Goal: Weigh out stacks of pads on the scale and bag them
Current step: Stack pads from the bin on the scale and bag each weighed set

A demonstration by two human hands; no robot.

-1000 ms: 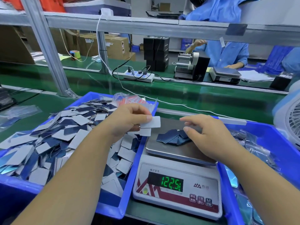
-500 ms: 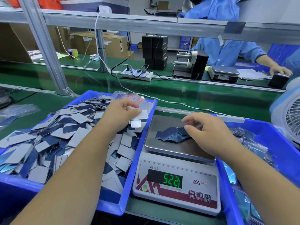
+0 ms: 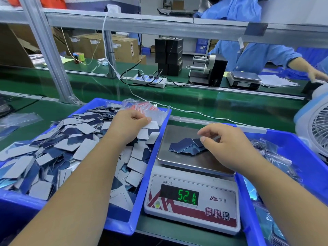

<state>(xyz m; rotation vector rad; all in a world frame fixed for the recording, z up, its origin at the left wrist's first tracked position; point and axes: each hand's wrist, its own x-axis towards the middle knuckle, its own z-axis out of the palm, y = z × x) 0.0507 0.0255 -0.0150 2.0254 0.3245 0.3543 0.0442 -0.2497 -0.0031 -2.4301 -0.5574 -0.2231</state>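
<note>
A white digital scale (image 3: 192, 203) stands between two blue bins, its green display reading 52.1. A small fan of dark blue pads (image 3: 184, 148) lies on its steel pan (image 3: 174, 158). My right hand (image 3: 225, 146) hovers over the pads, fingers curled, thumb and forefinger touching the top pad. My left hand (image 3: 129, 126) is over the left blue bin (image 3: 122, 222), pinching a few grey-backed pads (image 3: 150, 126). That bin holds a loose heap of blue and grey pads (image 3: 58, 150).
Empty clear bags (image 3: 147, 108) lie at the left bin's far corner. The right blue bin (image 3: 305, 166) holds bagged pads. A fan (image 3: 317, 132) stands at far right. Across the green belt (image 3: 195, 102), a person in blue works beside a second scale (image 3: 244, 79).
My left hand drew back from the scale's edge to over the left bin, still holding pads. The display dropped from 122.5 to about 52. My right hand stays over the pile.
</note>
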